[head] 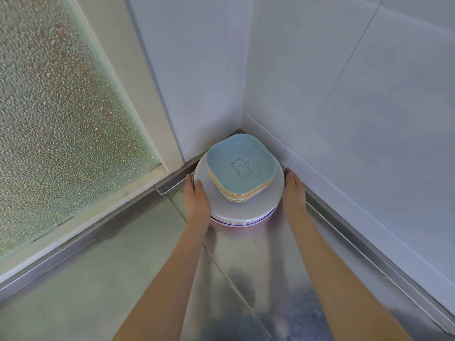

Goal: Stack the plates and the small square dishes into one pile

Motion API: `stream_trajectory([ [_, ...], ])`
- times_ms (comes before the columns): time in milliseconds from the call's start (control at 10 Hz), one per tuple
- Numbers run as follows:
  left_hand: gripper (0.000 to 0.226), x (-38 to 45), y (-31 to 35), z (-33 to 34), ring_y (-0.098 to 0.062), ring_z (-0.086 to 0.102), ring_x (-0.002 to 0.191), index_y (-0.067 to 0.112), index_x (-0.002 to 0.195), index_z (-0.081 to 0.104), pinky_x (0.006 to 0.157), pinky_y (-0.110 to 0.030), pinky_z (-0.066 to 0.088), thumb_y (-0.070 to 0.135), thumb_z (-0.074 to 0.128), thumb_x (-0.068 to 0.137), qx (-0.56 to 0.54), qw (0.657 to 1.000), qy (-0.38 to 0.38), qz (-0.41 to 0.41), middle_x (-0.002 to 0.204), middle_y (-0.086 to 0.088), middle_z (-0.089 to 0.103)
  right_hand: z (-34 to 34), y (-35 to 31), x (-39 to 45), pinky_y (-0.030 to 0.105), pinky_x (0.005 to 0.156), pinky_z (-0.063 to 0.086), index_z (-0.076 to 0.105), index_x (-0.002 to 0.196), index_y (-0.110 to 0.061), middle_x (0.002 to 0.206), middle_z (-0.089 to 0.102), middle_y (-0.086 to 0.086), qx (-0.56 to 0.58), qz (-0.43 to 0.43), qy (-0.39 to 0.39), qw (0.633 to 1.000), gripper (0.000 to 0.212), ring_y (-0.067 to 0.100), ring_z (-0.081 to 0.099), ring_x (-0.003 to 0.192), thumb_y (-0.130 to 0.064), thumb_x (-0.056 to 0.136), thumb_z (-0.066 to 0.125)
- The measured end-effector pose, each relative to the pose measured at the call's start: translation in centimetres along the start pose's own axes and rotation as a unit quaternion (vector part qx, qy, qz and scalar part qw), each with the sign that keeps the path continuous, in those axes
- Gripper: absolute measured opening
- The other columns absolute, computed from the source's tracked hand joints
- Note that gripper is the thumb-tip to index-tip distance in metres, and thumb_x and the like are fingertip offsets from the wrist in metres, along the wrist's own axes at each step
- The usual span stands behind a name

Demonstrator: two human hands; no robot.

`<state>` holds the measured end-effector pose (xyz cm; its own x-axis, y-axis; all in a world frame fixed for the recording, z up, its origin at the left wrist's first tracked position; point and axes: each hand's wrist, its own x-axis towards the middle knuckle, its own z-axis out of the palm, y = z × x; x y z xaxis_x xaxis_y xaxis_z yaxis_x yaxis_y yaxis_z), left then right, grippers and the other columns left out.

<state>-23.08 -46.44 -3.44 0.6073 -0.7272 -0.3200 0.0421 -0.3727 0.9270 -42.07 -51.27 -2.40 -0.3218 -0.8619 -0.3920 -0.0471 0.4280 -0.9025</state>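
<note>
A pile of round white plates (221, 205) sits on the steel counter in the far corner. On top of it rests a stack of small square dishes (242, 168); the top dish is pale blue with a bear drawing, and yellow and pink rims show beneath. My left hand (195, 196) grips the left edge of the plate pile, thumb on the top rim. My right hand (294, 190) lies against the pile's right edge, next to the wall, fingers curled around the rim. The lowest plates show pink and blue edges.
The steel counter (246, 267) has a diagonal seam and a raised rim along the walls. White wall panels (344, 94) close the corner behind and to the right. A frosted glass window (61, 119) in a cream frame fills the left.
</note>
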Motion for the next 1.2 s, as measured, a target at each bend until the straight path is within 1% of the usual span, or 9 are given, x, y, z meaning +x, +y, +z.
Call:
stream_trajectory([
  [300, 0.054, -0.7, 0.3, 1.4, -0.028, 0.047, 0.125, 0.018, 0.139, 0.042, 0.111, -0.046, 0.035, 0.001, 0.023, 0.091, -0.041, 0.997, 0.026, -0.051, 0.137, -0.01, 0.048, 2.2, 0.8, -0.4, 0.028, 0.091, 0.034, 0.045, 0.133, -0.015, 0.119, 0.05, 0.005, 0.024, 0.064, 0.015, 0.998, 0.04, 0.019, 0.043, 0.102, -0.029, 0.101, 0.026],
  [500, 0.056, -1.0, 0.6, 1.3, -0.027, 0.049, 0.124, 0.018, 0.139, 0.043, 0.11, -0.046, 0.038, 0.0, 0.024, 0.09, -0.036, 0.998, 0.026, -0.037, 0.137, -0.009, 0.05, 2.7, 1.1, -0.3, 0.027, 0.087, 0.032, 0.046, 0.131, -0.014, 0.106, 0.047, -0.001, 0.035, 0.073, 0.043, 0.996, 0.039, 0.017, 0.043, 0.098, -0.028, 0.101, 0.026],
  [600, 0.053, -0.9, 1.2, 1.0, -0.029, 0.036, 0.137, 0.02, 0.145, 0.035, 0.115, -0.046, 0.028, 0.006, 0.026, 0.095, -0.026, 0.997, 0.025, -0.067, 0.15, -0.009, 0.037, 2.5, 0.3, -0.7, 0.026, 0.087, 0.032, 0.05, 0.13, -0.015, 0.106, 0.056, -0.001, 0.044, 0.064, 0.06, 0.995, 0.039, 0.021, 0.047, 0.105, -0.025, 0.1, 0.028],
  [700, 0.05, -1.6, 2.9, 1.7, -0.023, 0.009, 0.149, 0.027, 0.15, 0.02, 0.12, -0.04, 0.01, 0.023, 0.024, 0.101, -0.021, 0.999, 0.027, -0.035, 0.162, 0.0, 0.009, 3.0, -1.3, -1.2, 0.03, 0.107, 0.027, 0.048, 0.134, -0.031, 0.147, 0.04, -0.004, 0.038, -0.032, 0.052, 0.997, 0.04, 0.019, 0.031, 0.136, -0.034, 0.098, 0.031],
  [800, 0.05, -3.2, 4.1, 3.5, -0.02, 0.026, 0.143, 0.029, 0.151, 0.016, 0.114, -0.027, 0.025, 0.024, 0.025, 0.102, -0.107, 0.994, -0.014, 0.021, 0.159, -0.002, 0.022, 4.1, -3.1, -2.0, 0.018, 0.095, 0.038, 0.053, 0.129, -0.035, 0.134, 0.051, -0.016, 0.077, -0.08, -0.025, 0.994, 0.038, 0.004, 0.044, 0.125, -0.038, 0.096, 0.034],
  [900, 0.051, -3.5, 3.9, 4.2, -0.017, 0.047, 0.117, 0.018, 0.15, 0.024, 0.078, 0.002, 0.038, 0.008, 0.025, 0.1, -0.099, 0.993, 0.013, 0.063, 0.146, -0.006, 0.042, 4.3, -3.0, -2.3, 0.021, 0.084, 0.042, 0.057, 0.122, -0.034, 0.114, 0.06, -0.02, 0.023, -0.132, -0.023, 0.991, 0.036, -0.001, 0.055, 0.104, -0.033, 0.097, 0.03],
  [1000, 0.051, -3.6, 3.9, 4.3, -0.009, 0.047, 0.103, 0.017, 0.15, 0.022, 0.062, 0.01, 0.033, 0.007, 0.023, 0.1, -0.105, 0.993, 0.014, 0.056, 0.142, -0.005, 0.044, 4.2, -3.1, -2.7, 0.025, 0.086, 0.046, 0.058, 0.12, -0.032, 0.112, 0.062, -0.015, 0.017, -0.136, -0.031, 0.99, 0.036, 0.006, 0.056, 0.106, -0.032, 0.098, 0.03],
  [1100, 0.051, -3.4, 3.8, 4.2, -0.014, 0.047, 0.116, 0.017, 0.151, 0.016, 0.066, 0.011, 0.031, 0.01, 0.022, 0.101, -0.072, 0.995, 0.009, 0.062, 0.147, -0.005, 0.038, 4.1, -4.0, -3.0, 0.026, 0.084, 0.044, 0.058, 0.121, -0.031, 0.109, 0.06, -0.012, 0.015, -0.121, -0.039, 0.992, 0.036, 0.011, 0.056, 0.106, -0.029, 0.099, 0.029],
  [1200, 0.053, -4.4, 4.6, 2.1, -0.019, 0.014, 0.148, 0.011, 0.152, 0.006, 0.105, -0.005, 0.016, 0.019, 0.025, 0.103, -0.027, 0.995, -0.032, 0.092, 0.161, -0.008, 0.013, 2.7, -5.1, -3.3, 0.02, 0.095, 0.036, 0.048, 0.134, -0.02, 0.134, 0.053, -0.002, 0.04, -0.104, -0.062, 0.992, 0.039, 0.01, 0.049, 0.118, -0.027, 0.101, 0.029],
])
